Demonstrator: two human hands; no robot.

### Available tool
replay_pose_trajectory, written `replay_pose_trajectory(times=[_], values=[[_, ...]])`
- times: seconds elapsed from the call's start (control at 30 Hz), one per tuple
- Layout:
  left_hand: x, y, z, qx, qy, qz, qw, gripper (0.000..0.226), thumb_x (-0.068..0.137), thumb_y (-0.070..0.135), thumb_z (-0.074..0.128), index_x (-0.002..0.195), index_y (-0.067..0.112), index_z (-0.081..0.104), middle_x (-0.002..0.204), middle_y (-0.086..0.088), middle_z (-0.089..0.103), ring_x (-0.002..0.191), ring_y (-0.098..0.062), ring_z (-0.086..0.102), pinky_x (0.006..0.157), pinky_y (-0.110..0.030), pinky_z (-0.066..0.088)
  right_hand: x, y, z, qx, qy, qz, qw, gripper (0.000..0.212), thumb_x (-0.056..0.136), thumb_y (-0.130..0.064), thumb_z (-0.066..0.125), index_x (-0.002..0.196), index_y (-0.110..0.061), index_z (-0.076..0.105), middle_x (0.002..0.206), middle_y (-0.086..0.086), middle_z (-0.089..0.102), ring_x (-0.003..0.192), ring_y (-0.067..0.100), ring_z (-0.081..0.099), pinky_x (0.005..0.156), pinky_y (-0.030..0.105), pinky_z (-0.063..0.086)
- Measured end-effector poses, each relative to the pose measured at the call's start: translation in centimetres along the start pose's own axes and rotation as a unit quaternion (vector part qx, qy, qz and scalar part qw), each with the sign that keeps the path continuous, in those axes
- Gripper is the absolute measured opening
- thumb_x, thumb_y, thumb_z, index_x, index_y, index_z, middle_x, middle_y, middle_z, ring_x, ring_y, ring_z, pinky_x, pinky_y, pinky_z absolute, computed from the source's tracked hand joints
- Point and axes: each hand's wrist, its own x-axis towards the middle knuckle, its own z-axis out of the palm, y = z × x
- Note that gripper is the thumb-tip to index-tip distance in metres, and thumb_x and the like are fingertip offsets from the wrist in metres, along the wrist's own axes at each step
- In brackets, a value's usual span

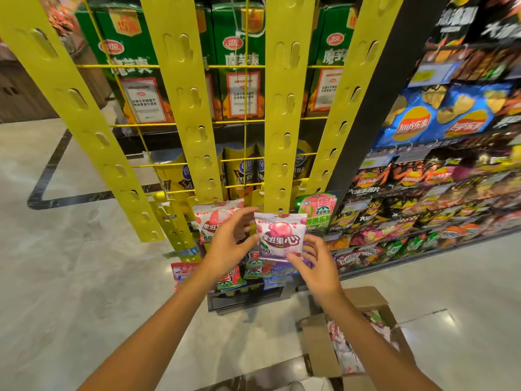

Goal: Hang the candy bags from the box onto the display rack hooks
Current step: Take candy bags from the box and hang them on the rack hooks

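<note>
A pink and purple candy bag [280, 235] hangs at the bottom hook of a yellow display strip [284, 114]. My left hand [229, 244] holds the bag's left edge with its thumb against it and fingers reaching toward its top. My right hand [315, 263] pinches the bag's lower right corner. A red and white candy bag [210, 218] hangs on the neighbouring strip to the left, and a green one [317, 211] to the right. The open cardboard box [321, 345] with more candy bags stands on the floor at lower right.
Several yellow hook strips [70, 108] hang on a yellow wire grid in front of green cartons. More candy bags [253, 275] hang below my hands. A black shelf unit with crisp bags [439, 119] fills the right. Pale floor [70, 277] lies to the left.
</note>
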Motion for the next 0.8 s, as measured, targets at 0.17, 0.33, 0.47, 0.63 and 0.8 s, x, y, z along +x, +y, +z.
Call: replay_pose_trajectory(times=[0.17, 0.33, 0.47, 0.63, 0.8], values=[[-3.3, -3.7, -0.4, 0.075, 0.024, 0.041, 0.996, 0.067, 0.089, 0.008, 0.072, 0.146, 0.028, 0.043, 0.145, 0.01, 0.051, 0.134, -0.004, 0.048, 0.11, -0.026, 0.04, -3.9, 3.7, -2.0, -0.108, 0.033, 0.025, 0.993, 0.048, 0.091, -0.028, 0.073, 0.133, -0.042, 0.055, 0.134, -0.014, 0.059, 0.117, 0.007, 0.059, 0.098, 0.029, 0.051], [-6.3, -7.4, 0.7, 0.205, -0.092, 0.11, 0.968, 0.06, 0.092, 0.014, 0.069, 0.146, 0.026, 0.045, 0.149, 0.009, 0.045, 0.14, -0.005, 0.038, 0.114, -0.028, 0.036, -8.8, 9.1, -5.4, -0.219, 0.006, 0.048, 0.975, 0.036, 0.095, -0.029, 0.066, 0.129, -0.041, 0.059, 0.129, -0.014, 0.063, 0.118, 0.005, 0.06, 0.103, 0.034, 0.051], [-8.3, -8.4, 4.2, 0.322, -0.176, 0.143, 0.919, 0.057, 0.094, 0.039, 0.061, 0.146, 0.02, 0.047, 0.152, -0.002, 0.043, 0.14, -0.026, 0.041, 0.111, -0.047, 0.041, -12.3, 11.2, -9.0, -0.288, -0.018, 0.008, 0.957, 0.033, 0.096, -0.02, 0.066, 0.128, -0.028, 0.065, 0.132, -0.014, 0.064, 0.122, 0.008, 0.059, 0.108, 0.027, 0.045], [-11.4, -7.6, 12.2, 0.402, -0.248, 0.111, 0.874, 0.068, 0.095, 0.067, 0.034, 0.147, 0.024, 0.046, 0.156, -0.001, 0.04, 0.144, -0.032, 0.034, 0.115, -0.055, 0.033, -17.7, 13.6, -15.7, -0.292, -0.05, 0.051, 0.954, 0.038, 0.099, -0.037, 0.059, 0.136, -0.03, 0.056, 0.132, -0.022, 0.052, 0.127, 0.012, 0.052, 0.109, 0.022, 0.034], [-14.7, -5.3, 23.6, 0.442, -0.31, 0.062, 0.839, 0.073, 0.094, 0.073, 0.026, 0.143, 0.024, 0.05, 0.154, -0.003, 0.044, 0.143, -0.035, 0.036, 0.113, -0.059, 0.034, -23.8, 19.6, -26.0, -0.338, -0.129, 0.154, 0.92, 0.086, 0.081, -0.084, 0.031, 0.143, -0.028, 0.051, 0.147, -0.003, 0.052, 0.136, 0.018, 0.046, 0.114, 0.031, 0.038]])
